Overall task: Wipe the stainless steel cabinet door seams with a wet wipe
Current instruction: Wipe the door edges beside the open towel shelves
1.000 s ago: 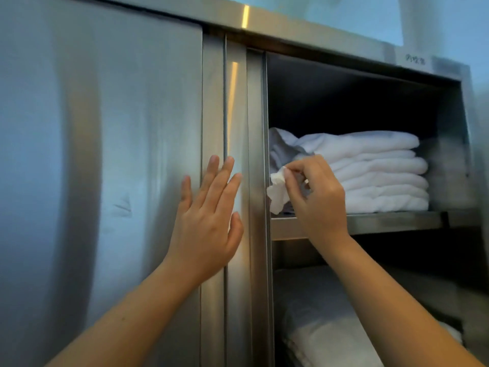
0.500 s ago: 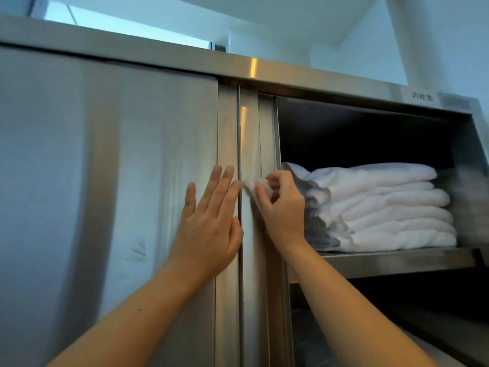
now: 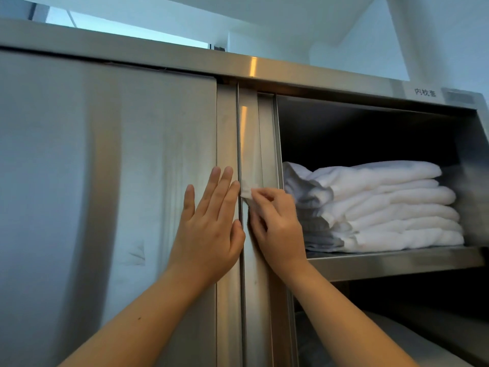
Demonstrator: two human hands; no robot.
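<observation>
**A person holds a wipe to the seam of a steel cabinet door.**

The right hand, just right of the seam, pinches the small white wipe between thumb and curled fingertips and presses it against the metal at the seam. The left hand, just left of the seam, lies flat on the door, fingers straight and close together, holding nothing, its thumb at the seam's edge. Right of the seam the cabinet stands open, with a stack of folded white towels on a shelf. Lower down on that side, more white cloth shows, blurred. Above the seam runs the top rail, which bears a label well to the seam's right, too small to read.
</observation>
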